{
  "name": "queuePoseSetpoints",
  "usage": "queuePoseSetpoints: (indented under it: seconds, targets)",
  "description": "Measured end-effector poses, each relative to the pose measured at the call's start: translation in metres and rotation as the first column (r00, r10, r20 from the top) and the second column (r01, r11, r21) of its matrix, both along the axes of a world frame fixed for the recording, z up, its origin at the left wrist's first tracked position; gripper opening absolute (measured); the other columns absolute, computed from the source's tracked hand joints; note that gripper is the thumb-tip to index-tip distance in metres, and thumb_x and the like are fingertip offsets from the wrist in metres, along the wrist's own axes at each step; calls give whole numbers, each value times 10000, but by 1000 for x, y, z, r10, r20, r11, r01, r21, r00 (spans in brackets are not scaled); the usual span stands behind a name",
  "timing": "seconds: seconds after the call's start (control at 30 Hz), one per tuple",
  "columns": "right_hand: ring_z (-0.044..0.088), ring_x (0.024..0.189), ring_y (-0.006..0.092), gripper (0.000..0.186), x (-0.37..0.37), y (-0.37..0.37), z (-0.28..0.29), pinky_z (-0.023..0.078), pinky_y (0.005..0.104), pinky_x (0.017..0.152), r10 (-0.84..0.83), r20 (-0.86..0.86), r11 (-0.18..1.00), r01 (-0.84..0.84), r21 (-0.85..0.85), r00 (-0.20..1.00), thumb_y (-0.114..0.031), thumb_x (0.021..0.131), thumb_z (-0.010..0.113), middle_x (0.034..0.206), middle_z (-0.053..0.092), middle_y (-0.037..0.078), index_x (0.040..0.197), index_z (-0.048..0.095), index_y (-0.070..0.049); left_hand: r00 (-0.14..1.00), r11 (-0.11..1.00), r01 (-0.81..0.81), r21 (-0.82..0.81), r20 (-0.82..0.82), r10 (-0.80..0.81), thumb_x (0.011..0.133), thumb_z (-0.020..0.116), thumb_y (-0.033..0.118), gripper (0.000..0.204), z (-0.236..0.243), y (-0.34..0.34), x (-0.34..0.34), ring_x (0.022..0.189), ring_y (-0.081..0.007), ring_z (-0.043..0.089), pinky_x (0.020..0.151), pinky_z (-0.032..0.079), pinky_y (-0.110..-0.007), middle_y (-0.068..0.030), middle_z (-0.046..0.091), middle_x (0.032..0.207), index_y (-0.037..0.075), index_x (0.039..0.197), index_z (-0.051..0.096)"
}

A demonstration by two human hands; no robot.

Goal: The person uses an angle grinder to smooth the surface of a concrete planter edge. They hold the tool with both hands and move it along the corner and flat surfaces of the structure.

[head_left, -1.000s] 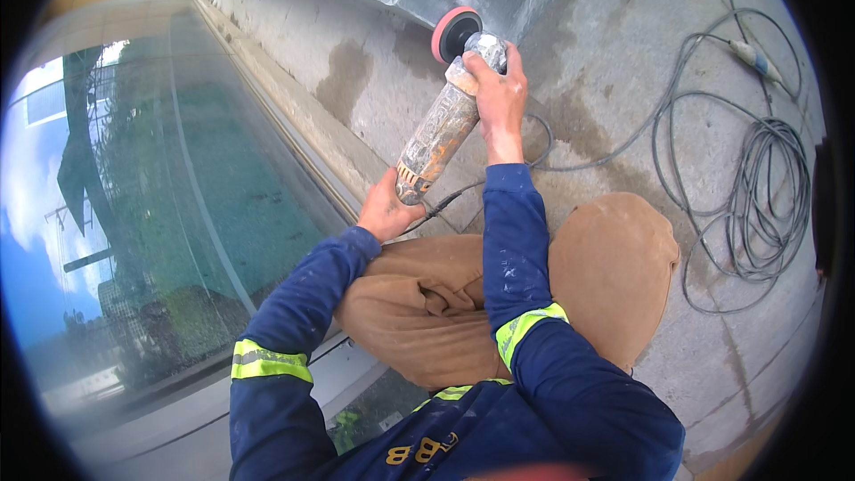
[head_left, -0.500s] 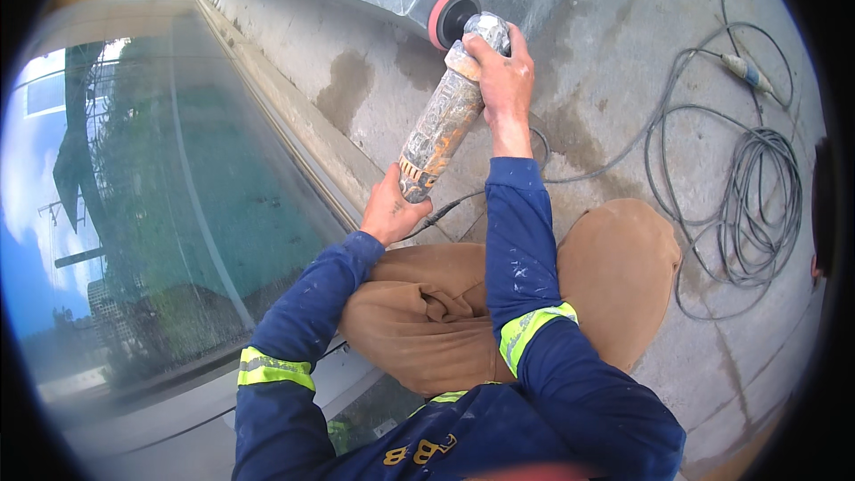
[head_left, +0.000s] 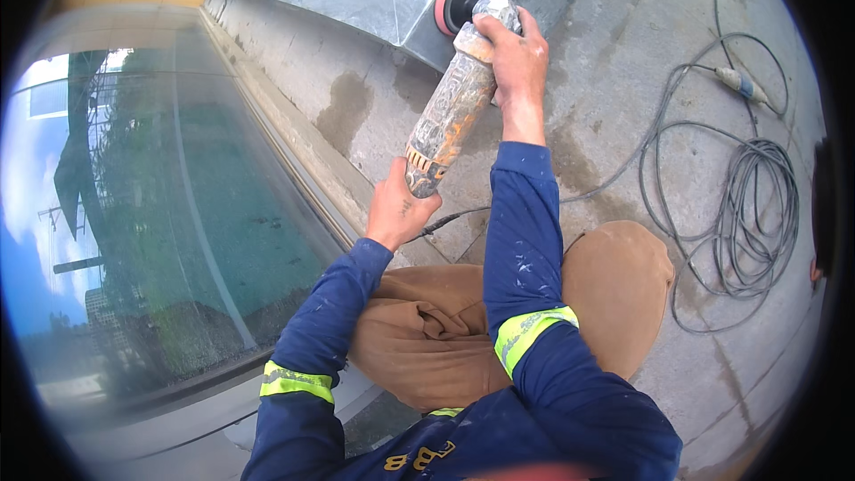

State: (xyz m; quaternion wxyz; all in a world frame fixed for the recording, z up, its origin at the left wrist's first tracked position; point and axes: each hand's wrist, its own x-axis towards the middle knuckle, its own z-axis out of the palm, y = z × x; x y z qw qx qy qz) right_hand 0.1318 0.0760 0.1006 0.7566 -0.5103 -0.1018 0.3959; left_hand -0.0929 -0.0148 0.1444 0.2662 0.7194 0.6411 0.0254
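Observation:
A worn, paint-smeared angle polisher (head_left: 450,116) is held slantwise in both hands. My left hand (head_left: 401,207) wraps the rear end of its body, where the power cord comes out. My right hand (head_left: 521,62) is closed around the front, by the metal gear head (head_left: 497,9). The round pink-edged pad (head_left: 448,2) stands on edge at the upright side of a grey stone block (head_left: 419,22), close to its top edge. Whether the pad's face touches the stone cannot be made out. Both sleeves are navy with yellow reflective bands.
A large reflective glass pane (head_left: 205,205) lies along my left, bordered by a narrow ledge (head_left: 276,129). Coiled grey cable (head_left: 757,214) and a cord connector (head_left: 741,85) rest on the concrete paving (head_left: 614,62) at right. My bent knees are beneath my forearms.
Both hands have carried the polisher farther away along the block's side, its pad now nearer the top edge. The whole view has shifted slightly. The grip of both hands is the same.

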Motion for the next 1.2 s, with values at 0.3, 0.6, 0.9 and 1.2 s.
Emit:
queuePoseSetpoints:
  seconds: [0.3,0.6,0.9,1.2]
  targets:
    - [694,1028,297,714,-6,0,-16,538,373,904,-15,32,1000,15,4,999,-226,736,790,1127,704,236,1345,573,77,997,998,55,23,53,-56,740,748,221,541,-20,1,-5,912,-461,706,825,553,-471,-284,715,916,-18,1166,514]
    - [714,961,284,726,-3,0,-19,557,373,840,-21,72,999,25,-48,997,-234,736,795,1098,714,241,1351,563,76,993,996,86,1,81,-86,724,755,225,567,-26,2,-5,910,-465,696,806,552,-465,-266,718,932,-5,1182,513]
    - [701,917,264,608,1,3,-6,552,365,819,-27,-10,1000,27,-3,1000,-225,748,787,1049,717,197,1253,612,65,998,998,57,-26,4,-57,736,741,233,581,-13,13,0,884,-483,689,807,542,-500,-279,713,908,-1,1210,499]
    - [690,992,285,657,25,18,-21,551,371,838,-56,-43,993,51,-102,998,-239,747,789,1139,685,231,1294,598,69,996,996,85,-35,-34,-87,738,748,247,587,1,20,20,930,-470,691,838,543,-488,-280,716,947,4,1222,523]
